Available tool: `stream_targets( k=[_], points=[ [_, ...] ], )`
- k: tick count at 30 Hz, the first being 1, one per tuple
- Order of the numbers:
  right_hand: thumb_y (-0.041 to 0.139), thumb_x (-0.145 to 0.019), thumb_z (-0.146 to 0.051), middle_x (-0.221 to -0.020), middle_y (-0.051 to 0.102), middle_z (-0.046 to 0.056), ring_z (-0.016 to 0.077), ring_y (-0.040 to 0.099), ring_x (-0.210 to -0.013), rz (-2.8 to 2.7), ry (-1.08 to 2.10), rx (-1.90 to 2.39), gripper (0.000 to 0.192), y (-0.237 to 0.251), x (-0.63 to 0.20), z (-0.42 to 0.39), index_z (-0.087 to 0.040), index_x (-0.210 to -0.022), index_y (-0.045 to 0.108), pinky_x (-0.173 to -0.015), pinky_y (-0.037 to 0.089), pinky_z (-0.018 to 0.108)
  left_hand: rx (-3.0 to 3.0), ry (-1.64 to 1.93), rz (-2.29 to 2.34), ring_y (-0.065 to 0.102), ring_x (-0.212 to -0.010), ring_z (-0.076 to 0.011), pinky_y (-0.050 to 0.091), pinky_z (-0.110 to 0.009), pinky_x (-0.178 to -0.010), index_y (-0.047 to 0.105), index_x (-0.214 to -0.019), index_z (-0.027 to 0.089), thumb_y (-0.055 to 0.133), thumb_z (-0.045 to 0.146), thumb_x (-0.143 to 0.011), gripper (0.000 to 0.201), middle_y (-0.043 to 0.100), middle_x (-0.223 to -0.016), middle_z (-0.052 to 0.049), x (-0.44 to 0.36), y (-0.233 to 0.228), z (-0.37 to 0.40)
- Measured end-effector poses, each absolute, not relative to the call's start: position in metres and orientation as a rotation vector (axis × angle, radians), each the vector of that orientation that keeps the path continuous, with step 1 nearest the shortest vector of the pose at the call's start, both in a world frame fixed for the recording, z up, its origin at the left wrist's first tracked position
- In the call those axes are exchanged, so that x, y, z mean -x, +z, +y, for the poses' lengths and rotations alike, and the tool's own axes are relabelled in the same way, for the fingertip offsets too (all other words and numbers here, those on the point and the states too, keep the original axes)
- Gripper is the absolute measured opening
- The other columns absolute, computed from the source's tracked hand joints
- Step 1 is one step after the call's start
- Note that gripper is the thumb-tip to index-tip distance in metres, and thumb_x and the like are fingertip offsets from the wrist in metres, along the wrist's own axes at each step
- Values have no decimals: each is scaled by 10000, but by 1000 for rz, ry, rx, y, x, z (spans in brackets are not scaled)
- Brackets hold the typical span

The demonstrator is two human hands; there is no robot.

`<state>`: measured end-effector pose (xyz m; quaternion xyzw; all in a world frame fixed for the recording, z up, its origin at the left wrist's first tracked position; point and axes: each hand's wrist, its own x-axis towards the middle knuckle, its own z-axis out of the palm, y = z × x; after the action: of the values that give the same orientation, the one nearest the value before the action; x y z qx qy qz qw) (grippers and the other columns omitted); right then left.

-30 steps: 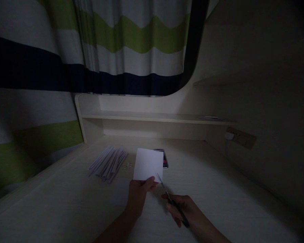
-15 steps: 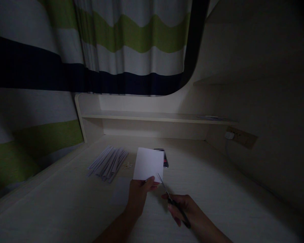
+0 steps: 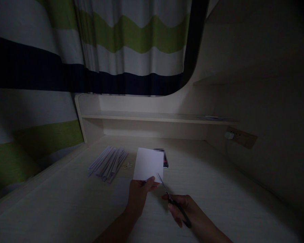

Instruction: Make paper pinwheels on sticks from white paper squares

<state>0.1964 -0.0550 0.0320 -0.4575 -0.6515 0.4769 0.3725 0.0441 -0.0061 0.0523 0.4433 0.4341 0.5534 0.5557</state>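
Observation:
A white square sheet of paper (image 3: 148, 163) is pinched along its near edge by my left hand (image 3: 140, 192), thumb on top. My right hand (image 3: 183, 206) is wrapped round the dark handles of a pair of scissors (image 3: 176, 203). The scissor blades point up and to the left, and their tips lie over the paper's near right corner. A dark phone-like object (image 3: 166, 161) shows partly from behind the paper's right edge. To the left on the desk lies a bundle of rolled or folded paper strips (image 3: 110, 164).
Small pale scraps (image 3: 128, 165) lie beside the strips. Another flat pale sheet (image 3: 120, 191) rests left of my left hand. A shelf (image 3: 152, 116) runs along the back, with striped curtains (image 3: 142, 37) above. A plug (image 3: 229, 135) sits in the right wall socket.

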Motion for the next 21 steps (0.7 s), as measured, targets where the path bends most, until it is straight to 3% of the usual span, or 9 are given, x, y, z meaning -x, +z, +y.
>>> stream_targets(
  k=[21],
  points=[
    [508,-657,-589,-412,340,-76,49,279,-335,-1639,1229,1197,540,31,-197,-54,-106,-881,602,-352,229,195,-1049,1311,1007,640,-594,-216,519,-291,-610,685,-627,75,682,304,-561,238,685,-593,-85,-43,56,-7]
  ],
)
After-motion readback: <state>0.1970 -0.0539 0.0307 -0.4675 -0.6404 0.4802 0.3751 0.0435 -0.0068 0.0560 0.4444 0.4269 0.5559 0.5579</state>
